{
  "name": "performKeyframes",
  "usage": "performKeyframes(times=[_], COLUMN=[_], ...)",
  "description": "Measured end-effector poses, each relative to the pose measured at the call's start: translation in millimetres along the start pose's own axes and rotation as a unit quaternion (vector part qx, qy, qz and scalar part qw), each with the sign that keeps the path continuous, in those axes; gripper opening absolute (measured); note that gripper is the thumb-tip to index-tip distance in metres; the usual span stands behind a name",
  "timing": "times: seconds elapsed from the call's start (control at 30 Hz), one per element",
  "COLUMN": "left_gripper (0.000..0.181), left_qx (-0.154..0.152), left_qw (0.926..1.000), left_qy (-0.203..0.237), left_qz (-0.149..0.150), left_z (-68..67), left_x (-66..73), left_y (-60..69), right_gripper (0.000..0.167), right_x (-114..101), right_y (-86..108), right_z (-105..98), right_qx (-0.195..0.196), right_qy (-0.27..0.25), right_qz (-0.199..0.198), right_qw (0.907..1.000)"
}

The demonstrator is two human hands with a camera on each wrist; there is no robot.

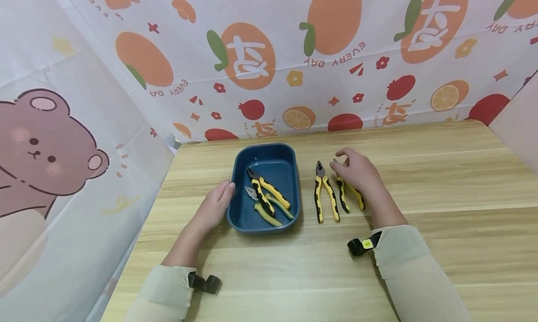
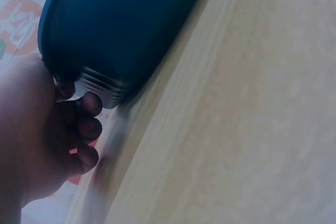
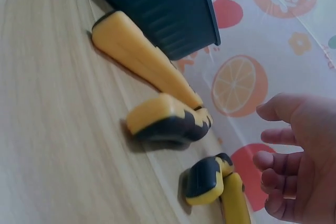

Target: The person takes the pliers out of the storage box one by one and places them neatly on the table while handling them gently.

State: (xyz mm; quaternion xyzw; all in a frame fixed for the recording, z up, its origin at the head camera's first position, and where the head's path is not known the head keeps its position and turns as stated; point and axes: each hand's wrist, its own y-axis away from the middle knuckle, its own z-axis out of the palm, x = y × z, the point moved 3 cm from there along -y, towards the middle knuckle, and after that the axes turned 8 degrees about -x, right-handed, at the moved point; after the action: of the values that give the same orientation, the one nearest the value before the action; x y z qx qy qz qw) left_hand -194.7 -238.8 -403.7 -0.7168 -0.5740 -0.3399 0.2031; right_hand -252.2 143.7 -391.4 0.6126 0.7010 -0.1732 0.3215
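A dark blue plastic bin (image 1: 273, 165) stands on the wooden table. My left hand (image 1: 212, 205) holds its left rim, thumb over the edge and fingers at the outer wall. Inside lie combination pliers (image 1: 255, 185) with yellow-black handles, crossing over pliers with dull yellow-green handles (image 1: 265, 215). To the right of the bin, another pair of yellow-black combination pliers (image 1: 318, 198) lies with its jaws pointing away. Beside it are further yellow-black pliers (image 1: 342, 198), partly hidden beneath my right hand (image 1: 361, 175). That hand hovers with relaxed, slightly bent fingers, holding nothing in the right wrist view.
The wooden table (image 1: 454, 186) stretches off to the right. Behind it hangs a fruit-print cloth (image 1: 290, 46), and a bear-print cloth (image 1: 46, 144) hangs at the left. Each wrist wears a small black camera (image 1: 357, 247) on a strap.
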Motion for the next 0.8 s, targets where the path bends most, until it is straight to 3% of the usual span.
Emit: performKeyframes(times=[0.33,0.63,0.8], left_gripper=[0.051,0.052,0.052], left_qx=[-0.009,-0.008,-0.006], left_qw=[0.9999,0.9999,1.0], left_qy=[0.009,0.011,0.005], left_qz=[-0.003,0.004,0.003], left_z=[-1.5,-0.8,0.4], left_x=[1.7,-0.8,-1.8], left_y=[-1.3,-2.5,-0.6], right_gripper=[0.039,0.035,0.034], right_x=[-32,-69,-85], right_y=[6.6,19.5,26.1], right_z=[5,20,35], right_qx=[0.03,0.045,0.046], right_qy=[-0.025,-0.025,-0.017], right_qz=[-0.074,-0.169,-0.202], right_qw=[0.9965,0.9842,0.9781])
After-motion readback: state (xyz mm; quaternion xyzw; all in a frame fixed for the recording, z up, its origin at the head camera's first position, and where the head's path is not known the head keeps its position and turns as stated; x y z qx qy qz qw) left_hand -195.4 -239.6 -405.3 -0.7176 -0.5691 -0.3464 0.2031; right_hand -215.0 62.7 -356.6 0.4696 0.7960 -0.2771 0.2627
